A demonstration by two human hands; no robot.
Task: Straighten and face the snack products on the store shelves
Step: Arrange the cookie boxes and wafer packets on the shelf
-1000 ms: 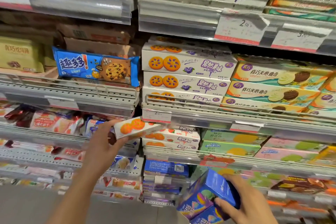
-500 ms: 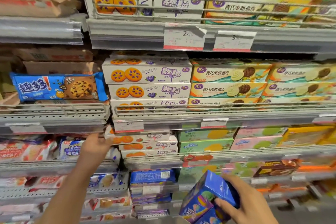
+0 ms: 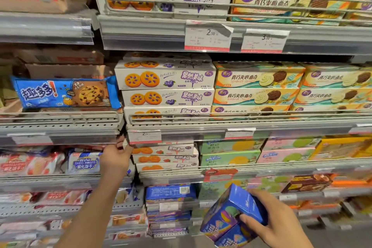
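Observation:
My left hand (image 3: 114, 159) reaches to the middle shelf and pinches the left end of the top white strawberry cookie box (image 3: 165, 149). That box lies on a stack of the same boxes (image 3: 167, 159), behind the wire shelf rail. My right hand (image 3: 277, 225) grips a blue snack box (image 3: 227, 211) at the lower right, tilted and held away from the shelves. A second blue box (image 3: 233, 237) sits just under it. On the shelf above, white blueberry cookie boxes (image 3: 167, 96) are stacked facing out.
A blue chocolate-chip cookie pack (image 3: 64, 92) leans at a slight tilt on the left shelf. Yellow sandwich cookie boxes (image 3: 255, 94) fill the right. Wafer packs (image 3: 84, 163) lie beside my left hand. Blue boxes (image 3: 171, 191) sit on the lower shelf. Price tags (image 3: 207, 36) hang on the rails.
My left hand carried the strawberry cookie box from mid-air onto the top of its stack and stays on its left end. The view rose and shifted left. My right hand kept its blue boxes.

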